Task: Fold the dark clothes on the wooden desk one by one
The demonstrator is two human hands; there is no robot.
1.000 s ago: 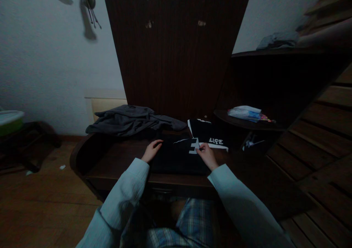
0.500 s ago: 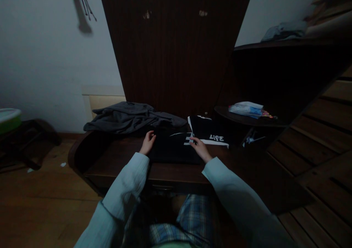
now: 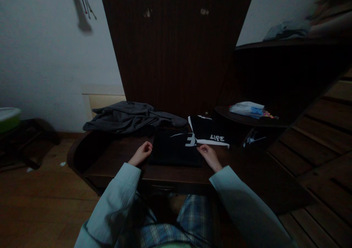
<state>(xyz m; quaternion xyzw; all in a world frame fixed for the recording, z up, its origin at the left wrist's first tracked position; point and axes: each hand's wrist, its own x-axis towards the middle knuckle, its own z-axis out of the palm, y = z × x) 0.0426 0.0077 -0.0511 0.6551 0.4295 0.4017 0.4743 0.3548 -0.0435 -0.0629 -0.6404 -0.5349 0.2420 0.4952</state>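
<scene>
A folded black garment (image 3: 176,152) with a pale printed letter and a thin white line lies flat on the dark wooden cabinet top (image 3: 165,172). At its left edge is my left hand (image 3: 141,153), fingers curled and tips pinched together on the cloth's side. My right hand (image 3: 209,156) pinches the opposite edge, just below the pale print. Right behind, touching or nearly touching it, is a second folded black cloth (image 3: 203,127) with white lettering and a white border. The dim light hides the garment's folds and its exact kind.
A crumpled dark grey garment (image 3: 129,117) lies at the back left of the cabinet. On a small corner shelf (image 3: 225,113) to the right sits a plastic packet (image 3: 247,109). Tall dark wooden panels (image 3: 176,57) rise behind. A green tub (image 3: 9,119) stands far left.
Both hands have come down towards me, my left hand also leftward and my right hand rightward, to the garment's sides. More of the pale print shows, and the garment's near edge sits slightly closer.
</scene>
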